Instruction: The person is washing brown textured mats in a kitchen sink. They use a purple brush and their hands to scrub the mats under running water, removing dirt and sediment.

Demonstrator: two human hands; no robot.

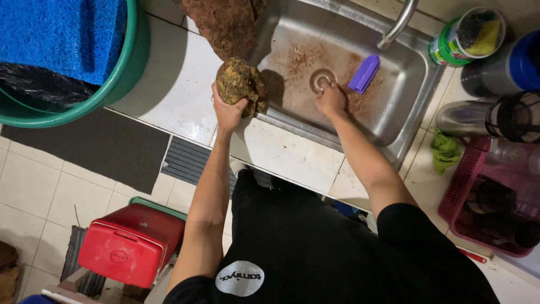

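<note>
So the sink [405, 107] is nowhere near clean. There's brown grit smeared across the bottom, thickest around the drain [322, 80] and under the purple brush [364, 73], which is just lying there untouched near the faucet [398, 25]. No water is running as far as I can see.

Your left hand [228, 110] is closed around a wet, brown-yellow sponge [241, 84], holding it up right over the sink's left rim, half above the tiled counter [180, 84]. It looks pretty soaked with muck, so I'd guess it's picked up a fair bit already. Another brown clump [225, 22] sits on the counter behind it, just touching the sink's top-left corner.

Your right hand [331, 98] is down in the basin with the fingertips on the drain. Can't tell if you're gripping the strainer or just pressing on it, since the knuckles hide it.

Both arms are stretched forward and nearly straight, hands well apart, left raised and right low. You're standing square against the counter edge.

Judging from the grime, scrubbing and rinsing the basin is mostly left to do.
</note>
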